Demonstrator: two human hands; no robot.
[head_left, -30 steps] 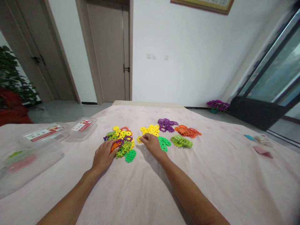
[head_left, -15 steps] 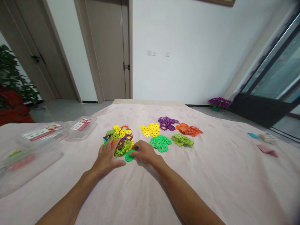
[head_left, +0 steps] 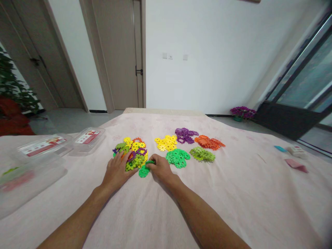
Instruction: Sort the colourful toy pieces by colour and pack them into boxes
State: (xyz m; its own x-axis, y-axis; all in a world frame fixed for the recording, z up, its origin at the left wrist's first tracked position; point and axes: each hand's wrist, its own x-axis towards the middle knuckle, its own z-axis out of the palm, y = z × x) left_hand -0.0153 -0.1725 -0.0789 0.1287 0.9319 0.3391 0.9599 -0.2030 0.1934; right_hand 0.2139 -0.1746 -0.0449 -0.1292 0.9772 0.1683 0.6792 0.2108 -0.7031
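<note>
My left hand (head_left: 118,168) lies with spread fingers on the left edge of a mixed pile of plastic snowflake discs (head_left: 135,148) in yellow, purple, orange and greens. Pinched between the thumb and fingers of my right hand (head_left: 161,168) is a green snowflake disc (head_left: 149,162), tilted up on edge. Just below it another green disc (head_left: 143,171) lies flat on the cloth. Sorted heaps lie to the right: green discs (head_left: 177,158) nearest my right hand, then yellow discs (head_left: 166,143), purple discs (head_left: 185,135), orange discs (head_left: 209,142) and light green discs (head_left: 202,154).
A pale pink cloth (head_left: 233,200) covers the table. Clear plastic boxes and lids (head_left: 59,147) stand at the left. On the far right are a blue piece (head_left: 280,148), a white box (head_left: 297,152) and a pink piece (head_left: 296,165).
My right hand has lifted a green disc on edge, uncovering more of the green disc beneath. My left hand has drawn its thumb closer to the pile; its fingers still rest there.
</note>
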